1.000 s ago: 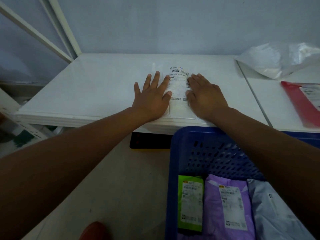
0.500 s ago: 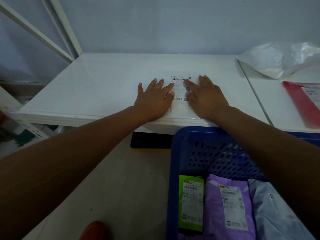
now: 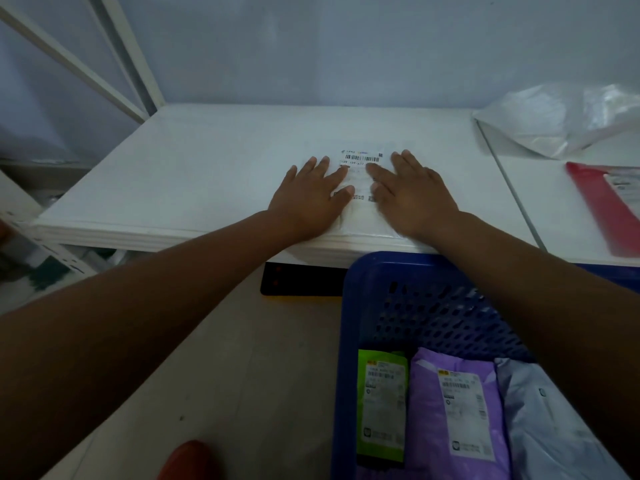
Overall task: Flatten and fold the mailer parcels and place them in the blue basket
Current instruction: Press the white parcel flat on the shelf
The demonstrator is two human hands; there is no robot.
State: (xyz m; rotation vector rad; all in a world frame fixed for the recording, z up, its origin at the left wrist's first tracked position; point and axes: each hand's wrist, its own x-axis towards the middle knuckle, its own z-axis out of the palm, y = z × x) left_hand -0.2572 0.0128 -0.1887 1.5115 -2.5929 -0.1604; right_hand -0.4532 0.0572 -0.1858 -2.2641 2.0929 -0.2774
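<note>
Head view: left hand (image 3: 311, 199) and right hand (image 3: 414, 195), each grip spread flat, press what seems a white mailer (image 3: 362, 216).

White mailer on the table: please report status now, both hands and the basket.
Left hand and right hand flat, pressing white mailer on table. Not folded yet. Blue basket open, path clear.

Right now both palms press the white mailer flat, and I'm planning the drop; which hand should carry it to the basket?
Right hand, probably: the blue basket sits directly below its forearm; the left hand lies farther off.
</note>
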